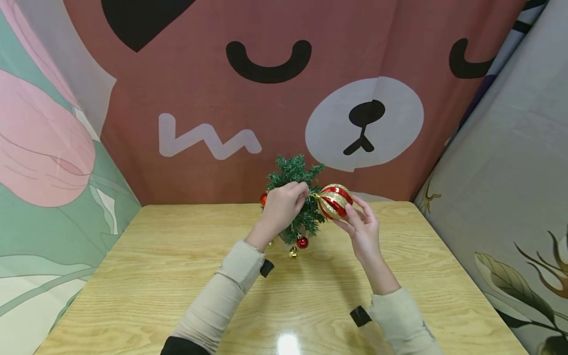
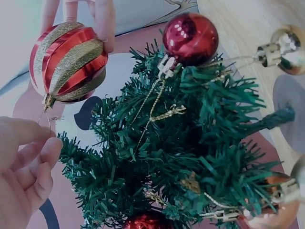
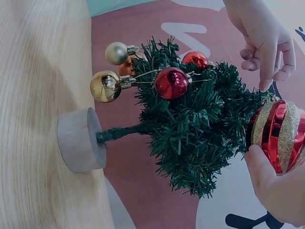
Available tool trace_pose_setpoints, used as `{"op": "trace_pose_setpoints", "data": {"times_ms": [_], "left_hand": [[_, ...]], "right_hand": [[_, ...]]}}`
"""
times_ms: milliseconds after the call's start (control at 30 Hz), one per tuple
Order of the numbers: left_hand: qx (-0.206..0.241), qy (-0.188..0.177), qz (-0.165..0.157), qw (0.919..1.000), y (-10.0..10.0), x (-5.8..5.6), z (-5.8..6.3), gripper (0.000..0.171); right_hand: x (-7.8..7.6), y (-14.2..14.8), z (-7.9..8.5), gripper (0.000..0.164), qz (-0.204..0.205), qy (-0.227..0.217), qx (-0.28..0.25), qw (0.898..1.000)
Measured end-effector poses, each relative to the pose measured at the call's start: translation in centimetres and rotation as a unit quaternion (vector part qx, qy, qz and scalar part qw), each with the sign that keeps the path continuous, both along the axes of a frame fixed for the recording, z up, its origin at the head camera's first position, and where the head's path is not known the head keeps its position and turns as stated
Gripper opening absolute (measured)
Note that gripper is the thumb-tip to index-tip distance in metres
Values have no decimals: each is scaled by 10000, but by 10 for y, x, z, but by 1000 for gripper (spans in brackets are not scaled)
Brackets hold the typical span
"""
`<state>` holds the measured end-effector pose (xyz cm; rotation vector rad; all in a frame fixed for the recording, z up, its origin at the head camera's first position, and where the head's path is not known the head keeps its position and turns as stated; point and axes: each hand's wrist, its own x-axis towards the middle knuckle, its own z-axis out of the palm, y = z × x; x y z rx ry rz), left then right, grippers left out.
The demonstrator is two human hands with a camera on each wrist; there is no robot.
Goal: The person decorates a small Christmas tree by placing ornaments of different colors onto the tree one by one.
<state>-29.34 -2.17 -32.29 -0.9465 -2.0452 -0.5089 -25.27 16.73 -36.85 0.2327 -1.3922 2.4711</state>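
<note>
A large Christmas ball ornament [image 1: 334, 201], striped in shiny red and glittery gold, is held by my right hand [image 1: 365, 230], thumb and fingers around its side. At its gold cap, my left hand [image 1: 283, 206] pinches the thin gold hanging string [image 2: 48, 119] between thumb and fingertips. Both hands are beside the upper right part of a small green artificial Christmas tree [image 1: 312, 217]. Smaller balls hang on the tree, among them a dark red ball [image 3: 171, 83], a gold ball [image 3: 105, 86] and a pale gold ball [image 3: 116, 53].
The tree stands on a round greyish base [image 3: 76, 140] towards the back of a light wooden table [image 1: 186, 256]. Behind it hangs a brown cloth [image 1: 199, 88] with a cartoon bear face. Patterned cloths flank the table on both sides.
</note>
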Motion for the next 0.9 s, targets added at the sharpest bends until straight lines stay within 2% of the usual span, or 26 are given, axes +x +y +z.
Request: {"op": "trace_pose_setpoints", "data": {"times_ms": [133, 400, 733, 900], "left_hand": [[-212, 397, 19, 9990, -1, -2, -1, 15], [-606, 776, 444, 9942, -2, -2, -3, 13], [-393, 1075, 629, 9914, -1, -3, 1, 16], [-298, 1006, 665, 9923, -2, -5, 6, 16]], "right_hand": [[-1, -2, 2, 24, -95, -74, -25, 9999], [-3, -4, 4, 23, -166, -200, -105, 9996], [-7, -10, 13, 26, -157, -241, -4, 9996], [-11, -11, 19, 30, -82, -217, 140, 9996]]}}
